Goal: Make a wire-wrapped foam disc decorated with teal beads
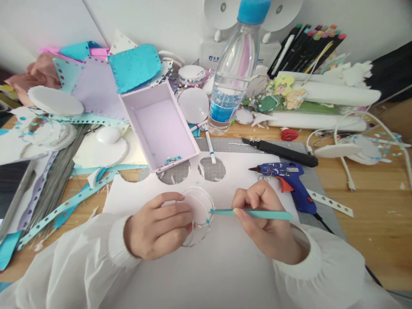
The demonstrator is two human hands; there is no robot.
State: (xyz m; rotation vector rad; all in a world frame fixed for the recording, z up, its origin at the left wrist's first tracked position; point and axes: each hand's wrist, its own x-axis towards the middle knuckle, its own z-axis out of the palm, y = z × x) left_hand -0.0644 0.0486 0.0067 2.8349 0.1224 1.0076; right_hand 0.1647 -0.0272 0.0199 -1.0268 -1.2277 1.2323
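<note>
My left hand [164,224] holds a round white disc [200,207] by its left side, with thin wire loops [206,234] around and below it. Between the thumb and fingers of my right hand [262,219] are teal tweezers [273,214], lying level and pointing left. Their tip meets the disc's right edge, near small blue pieces [207,221]. Under both hands lies a large white sheet [154,191] with round holes cut in it. A lilac tray [148,148] stands just beyond, with small blue bits in its near end.
A blue glue gun [301,189] and a black cutter [283,153] lie at the right. Behind stands a water bottle [233,77]. Markers [312,45] stand at the back right. Coloured felt [135,66], grey wires [62,184] and punched strips [69,206] fill the left side.
</note>
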